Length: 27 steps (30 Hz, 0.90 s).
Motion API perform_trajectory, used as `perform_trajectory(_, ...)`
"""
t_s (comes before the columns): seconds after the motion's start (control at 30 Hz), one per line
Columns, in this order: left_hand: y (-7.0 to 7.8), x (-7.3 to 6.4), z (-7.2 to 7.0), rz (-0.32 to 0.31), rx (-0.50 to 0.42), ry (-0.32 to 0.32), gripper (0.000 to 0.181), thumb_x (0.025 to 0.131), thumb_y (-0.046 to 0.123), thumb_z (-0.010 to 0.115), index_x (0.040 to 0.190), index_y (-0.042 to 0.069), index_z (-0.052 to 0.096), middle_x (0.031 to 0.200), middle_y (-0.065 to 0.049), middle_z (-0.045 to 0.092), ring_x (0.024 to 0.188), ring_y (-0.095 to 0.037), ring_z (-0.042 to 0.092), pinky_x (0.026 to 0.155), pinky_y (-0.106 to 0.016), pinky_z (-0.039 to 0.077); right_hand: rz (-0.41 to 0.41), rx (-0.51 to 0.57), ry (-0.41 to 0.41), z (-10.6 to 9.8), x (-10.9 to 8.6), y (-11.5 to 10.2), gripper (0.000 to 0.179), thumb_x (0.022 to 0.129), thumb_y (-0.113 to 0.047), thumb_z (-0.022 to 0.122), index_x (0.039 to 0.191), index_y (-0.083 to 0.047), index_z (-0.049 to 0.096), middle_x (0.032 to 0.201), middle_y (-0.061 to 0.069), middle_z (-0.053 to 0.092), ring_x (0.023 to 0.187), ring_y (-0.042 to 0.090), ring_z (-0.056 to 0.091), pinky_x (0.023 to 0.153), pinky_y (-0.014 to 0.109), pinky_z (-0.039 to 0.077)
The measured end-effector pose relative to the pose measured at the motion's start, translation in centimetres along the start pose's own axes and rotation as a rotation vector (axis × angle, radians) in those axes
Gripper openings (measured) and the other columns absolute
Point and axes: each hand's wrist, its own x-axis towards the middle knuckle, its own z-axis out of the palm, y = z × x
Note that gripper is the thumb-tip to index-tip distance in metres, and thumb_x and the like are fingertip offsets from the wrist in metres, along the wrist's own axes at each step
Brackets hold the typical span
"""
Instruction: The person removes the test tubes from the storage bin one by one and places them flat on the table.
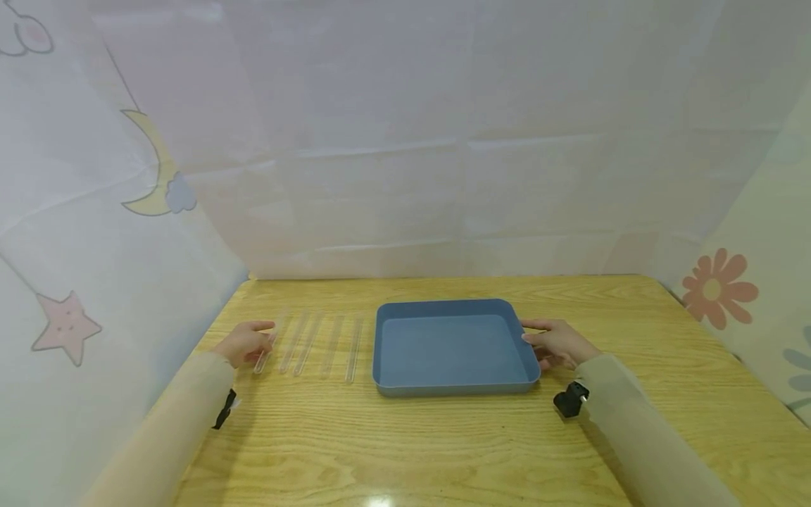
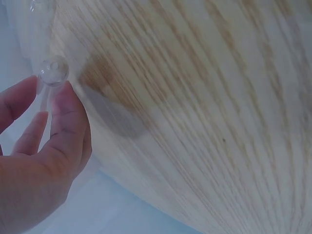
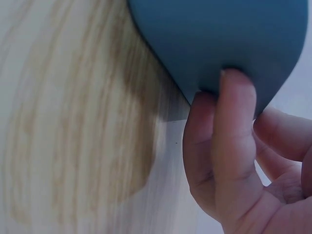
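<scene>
My left hand (image 1: 248, 341) is at the left of the table and pinches a clear test tube (image 1: 265, 354) between thumb and fingers. In the left wrist view the rounded end of that test tube (image 2: 53, 70) sits between the fingertips (image 2: 62, 95). More clear test tubes (image 1: 307, 345) lie side by side just to its right, roughly parallel. A shallow blue-grey tray (image 1: 453, 389) stands right of them, with nothing inside. My right hand (image 1: 557, 343) holds the tray's right side. The right wrist view shows two fingers (image 3: 235, 112) against the tray's outer wall and others at its edge.
The wood-grain table (image 1: 405, 443) reaches back to a pale cloth backdrop (image 1: 405, 176), which also hangs along the left and right sides. Black wrist-camera mounts (image 1: 570, 400) sit under both sleeves. Bare tabletop lies in front of the tubes and tray.
</scene>
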Motion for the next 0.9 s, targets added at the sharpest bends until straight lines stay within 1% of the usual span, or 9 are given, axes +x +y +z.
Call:
perform_trajectory(0.17,-0.2,0.4,0.1,-0.007,-0.001,0.019,0.069,0.087,-0.010,0.050,0.148,-0.012,0.019,0.140,-0.037,0.033,0.062,-0.010,0.046,0.061,-0.025,0.043,-0.001,-0.015,0.007,0.1,-0.1,-0.1,0.057,0.101,-0.011,0.052,0.151,0.001,0.027,0.114,0.018,0.064,0.079,0.019,0.066,0.063,0.033,0.056)
perform_trajectory(0.3,-0.3,0.9,0.3,-0.005,-0.017,0.027,0.069,0.086,-0.013,0.050,0.148,-0.013,0.019,0.137,-0.036,0.035,0.066,-0.012,0.047,0.061,-0.024,0.043,-0.003,-0.016,0.006,0.0,-0.1,-0.1,0.058,0.101,-0.011,0.053,0.151,0.001,0.027,0.113,0.017,0.064,0.078,0.019,0.066,0.062,0.033,0.056)
perform_trajectory(0.37,-0.4,1.1,0.4,-0.001,-0.016,0.030,0.068,0.086,-0.013,0.049,0.148,-0.013,0.019,0.137,-0.037,0.034,0.065,-0.012,0.046,0.060,-0.024,0.042,-0.003,-0.011,0.004,0.0,-0.1,-0.1,0.058,0.101,-0.010,0.053,0.151,0.002,0.027,0.113,0.017,0.064,0.079,0.019,0.066,0.063,0.033,0.056)
perform_trajectory(0.57,-0.7,1.6,0.6,0.000,-0.024,0.041,0.068,0.085,-0.014,0.045,0.148,-0.013,0.018,0.140,-0.040,0.029,0.053,-0.010,0.031,0.054,-0.024,0.032,0.003,0.010,0.003,0.1,0.0,0.0,0.058,0.101,-0.009,0.052,0.152,0.001,0.026,0.118,0.020,0.062,0.082,0.020,0.066,0.063,0.033,0.056)
perform_trajectory(0.67,-0.7,1.6,0.8,0.022,-0.007,0.052,0.068,0.084,-0.015,0.043,0.147,-0.015,0.019,0.135,-0.041,0.035,0.049,-0.009,0.031,0.051,-0.025,0.032,0.003,0.005,0.005,0.1,0.1,0.1,0.057,0.101,-0.010,0.052,0.151,0.001,0.027,0.115,0.018,0.063,0.080,0.019,0.066,0.062,0.032,0.056)
perform_trajectory(0.73,-0.7,1.6,0.9,0.039,0.009,0.061,0.067,0.083,-0.015,0.043,0.146,-0.016,0.021,0.123,-0.040,0.047,0.046,-0.009,0.033,0.049,-0.025,0.033,-0.002,-0.003,0.003,0.0,0.2,0.2,0.057,0.101,-0.010,0.052,0.151,0.001,0.027,0.113,0.016,0.064,0.079,0.019,0.066,0.061,0.031,0.056)
perform_trajectory(0.8,-0.7,1.7,1.0,0.055,0.016,0.065,0.066,0.083,-0.014,0.043,0.146,-0.017,0.021,0.100,-0.033,0.059,0.043,-0.008,0.035,0.045,-0.024,0.033,-0.005,-0.009,0.005,-0.1,0.2,0.2,0.057,0.101,-0.011,0.052,0.151,0.001,0.027,0.111,0.015,0.065,0.077,0.019,0.066,0.060,0.031,0.056)
perform_trajectory(0.87,-0.7,1.8,1.0,0.062,0.009,0.059,0.066,0.083,-0.014,0.041,0.146,-0.017,0.020,0.075,-0.019,0.062,0.040,-0.008,0.031,0.043,-0.023,0.031,-0.007,-0.011,0.001,-0.1,0.2,0.2,0.057,0.101,-0.011,0.052,0.151,0.001,0.027,0.111,0.015,0.065,0.077,0.018,0.066,0.060,0.031,0.055)
perform_trajectory(0.9,-0.7,1.8,1.0,0.062,0.007,0.060,0.066,0.083,-0.014,0.041,0.146,-0.016,0.021,0.063,-0.011,0.058,0.039,-0.007,0.029,0.042,-0.023,0.030,-0.008,-0.013,0.000,-0.1,0.2,0.2,0.058,0.101,-0.011,0.052,0.151,0.001,0.027,0.111,0.015,0.065,0.077,0.019,0.066,0.060,0.031,0.055)
